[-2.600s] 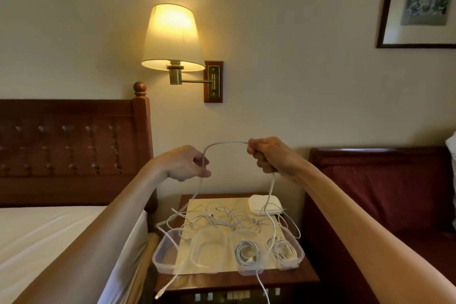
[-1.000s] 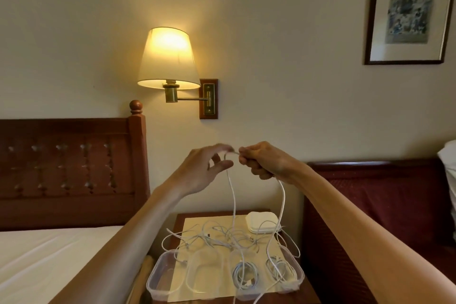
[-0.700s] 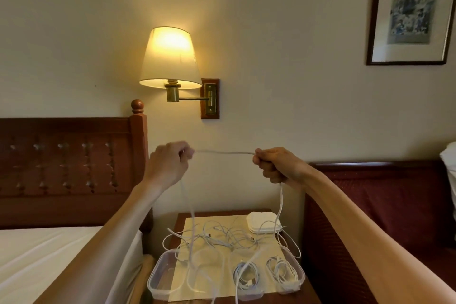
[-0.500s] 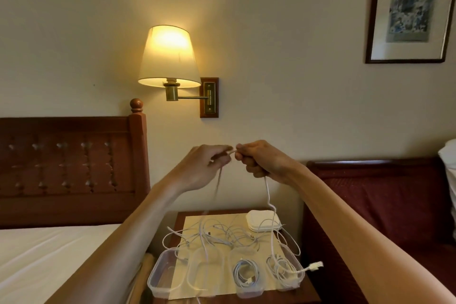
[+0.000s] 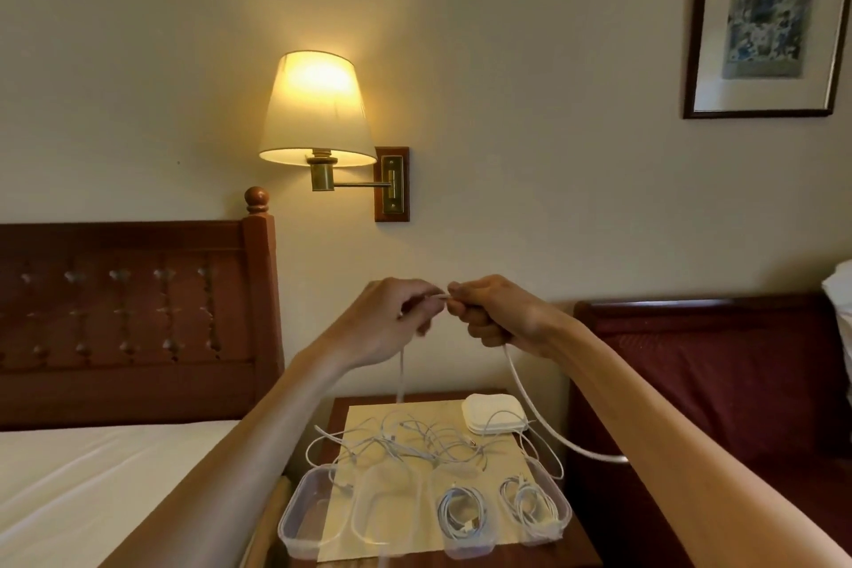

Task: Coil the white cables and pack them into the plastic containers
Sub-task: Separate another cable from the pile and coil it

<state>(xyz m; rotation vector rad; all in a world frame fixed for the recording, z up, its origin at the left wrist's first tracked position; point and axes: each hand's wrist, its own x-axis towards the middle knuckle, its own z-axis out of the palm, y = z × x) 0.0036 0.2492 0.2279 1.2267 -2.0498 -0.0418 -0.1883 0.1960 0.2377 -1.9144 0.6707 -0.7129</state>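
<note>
White round cable (image 5: 525, 392) between hands

White cables (image 5: 410, 440); clear containers (image 5: 302, 521); cream lampshade (image 5: 317, 106); maroon sofa (image 5: 719, 378).

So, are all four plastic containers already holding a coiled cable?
No, only the two right containers hold coiled cables; the two left ones do not.

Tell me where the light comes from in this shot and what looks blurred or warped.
Head view: the lit wall lamp is the only light source in view, casting a warm glow on the wall; the white cable hanging from the right hand and left hand is motion-smeared; wide-angle bending tilts the framed picture at the edge.
</note>
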